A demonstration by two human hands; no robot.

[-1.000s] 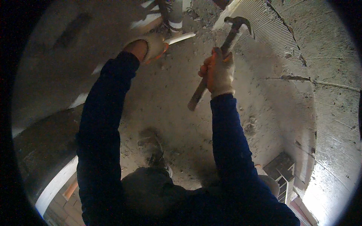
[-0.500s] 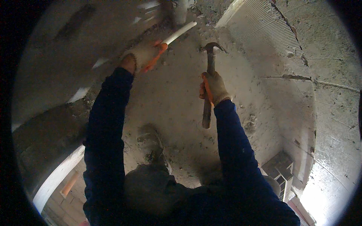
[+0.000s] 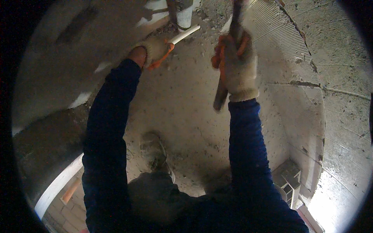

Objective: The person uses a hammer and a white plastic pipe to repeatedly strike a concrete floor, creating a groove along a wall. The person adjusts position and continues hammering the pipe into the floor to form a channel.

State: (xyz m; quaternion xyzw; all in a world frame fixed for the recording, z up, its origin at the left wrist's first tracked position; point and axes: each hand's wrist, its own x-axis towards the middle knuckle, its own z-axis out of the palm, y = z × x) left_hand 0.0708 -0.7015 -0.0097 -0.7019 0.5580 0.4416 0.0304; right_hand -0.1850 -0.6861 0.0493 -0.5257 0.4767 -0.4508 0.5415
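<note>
Gloved in cream and orange, my left hand (image 3: 157, 52) is closed around a pale, slim rod (image 3: 185, 34). The rod slants up to the right, and its far tip lies near a grey pipe (image 3: 184, 17) at the wall. My right hand (image 3: 237, 62), in a matching glove, grips the handle of a hammer (image 3: 220, 95) raised at the upper right. The hammer's head runs past the top edge of the view, and its upper part is blurred by motion. Hammer and rod are apart.
A dusty, debris-strewn floor (image 3: 182, 105) lies below my arms. At the right stands a wall with a ridged patch (image 3: 279, 29) and cracks. A small metal frame (image 3: 289, 180) sits at the lower right, and a white beam (image 3: 58, 186) crosses the lower left. My boot (image 3: 152, 145) shows below.
My right hand has lifted the hammer up and to the right, closer to the camera. The left hand has shifted slightly, still holding the rod.
</note>
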